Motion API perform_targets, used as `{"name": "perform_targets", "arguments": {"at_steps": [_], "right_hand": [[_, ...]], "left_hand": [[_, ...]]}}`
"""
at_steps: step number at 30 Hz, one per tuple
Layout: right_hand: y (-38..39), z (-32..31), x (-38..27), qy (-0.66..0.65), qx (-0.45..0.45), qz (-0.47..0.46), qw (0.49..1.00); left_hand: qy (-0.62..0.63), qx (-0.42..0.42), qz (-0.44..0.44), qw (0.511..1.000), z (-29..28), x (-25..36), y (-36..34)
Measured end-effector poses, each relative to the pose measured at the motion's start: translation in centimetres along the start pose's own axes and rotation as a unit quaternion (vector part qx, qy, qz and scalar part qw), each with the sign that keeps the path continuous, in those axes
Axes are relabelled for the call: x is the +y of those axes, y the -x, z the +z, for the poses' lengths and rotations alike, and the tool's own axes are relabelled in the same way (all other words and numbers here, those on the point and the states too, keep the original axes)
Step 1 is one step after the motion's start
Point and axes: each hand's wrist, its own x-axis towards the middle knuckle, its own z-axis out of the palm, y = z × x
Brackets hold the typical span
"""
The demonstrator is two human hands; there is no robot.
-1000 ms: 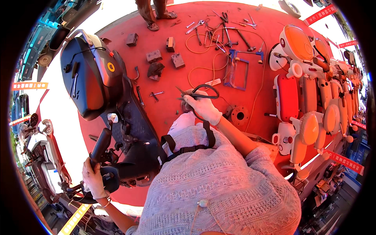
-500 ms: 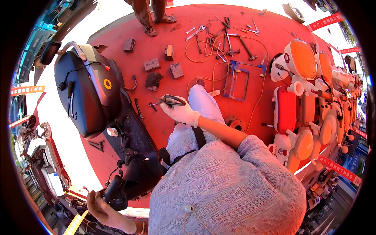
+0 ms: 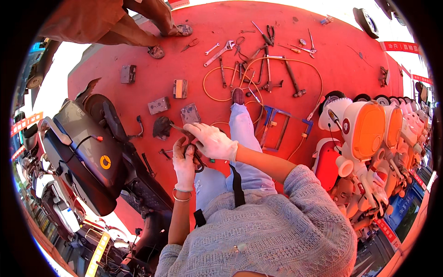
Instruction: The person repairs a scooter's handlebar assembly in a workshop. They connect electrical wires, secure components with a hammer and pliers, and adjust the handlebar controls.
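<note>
In front of my lap my two white-gloved hands meet over a dark pair of what look like scissors. A black handle loop [image 3: 200, 164] hangs below the fingers, and a grey blade [image 3: 176, 127] sticks out toward the upper left. My right hand [image 3: 213, 142] closes over the tool from above. Beneath it, my left hand [image 3: 184, 167] has its fingers bent around the handle side; the exact grip is partly hidden. A dark crumpled lump [image 3: 162, 128] lies on the floor just beyond the blade tip.
A grey-black scooter [image 3: 83, 143] stands on my left. White-and-orange scooters [image 3: 369, 124] line the right. Wrenches, pliers and a hammer [image 3: 292, 78] lie on the red floor around an orange hose, with a blue metal frame [image 3: 267, 124] and several blocks [image 3: 180, 88]. Another person's legs [image 3: 138, 27] stand far left.
My left hand has come from the scooter's handlebar up to my right hand at the tool. The view has shifted, and the other person's legs appear larger at the upper left.
</note>
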Motion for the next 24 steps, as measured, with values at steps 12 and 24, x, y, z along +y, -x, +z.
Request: {"name": "perform_targets", "arguments": {"at_steps": [12, 24], "right_hand": [[-11.6, -15.4, 52.6, 0.216, 0.163, 0.307, 0.912], [-21.9, -12.4, 75.3, 0.446, 0.072, 0.296, 0.841]], "left_hand": [[-0.088, 0.029, -0.067, 0.993, 15.9, -19.1, -27.7], [-0.234, 0.117, -0.119, 0.958, 17.6, -34.6, -38.6]]}}
